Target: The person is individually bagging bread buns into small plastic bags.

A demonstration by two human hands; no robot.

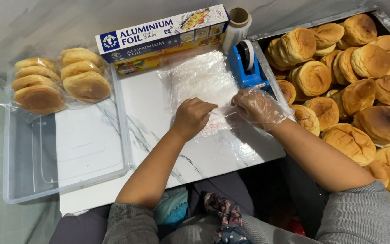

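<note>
- Head view: the left hand (194,116), bare, rests knuckles-up with its fingers curled down onto the stack of clear plastic bags (204,83), pinching at the near edge of the top bag; it looks closed on that bag's lip.
- The right hand (258,107), in a thin clear glove, meets it from 3 o'clock, fingers bent onto the same near edge, so both hands grip the 1 bag mouth.
- The bag stack lies flat on the white marbled worktop (150,117), just beside the blue tape dispenser (248,68) at its 2 o'clock and below the foil box (163,32) at 12 o'clock.
- Its long axis runs from 12 to 6 o'clock, with the open mouth pointing to 6 o'clock, toward the person.
- To do this well, I judge that the 2 layers of the mouth should be rubbed apart with the fingertips, 1 hand pinning the lower layer flat so that only 1 bag lifts off the stack.
- At 9 o'clock, 2 packed bags of buns (62,79) sit at the far end of a clear plastic tub (19,180).
- At 3 o'clock, a tray of loose buns (362,90) lies well within the right hand's reach.
</note>
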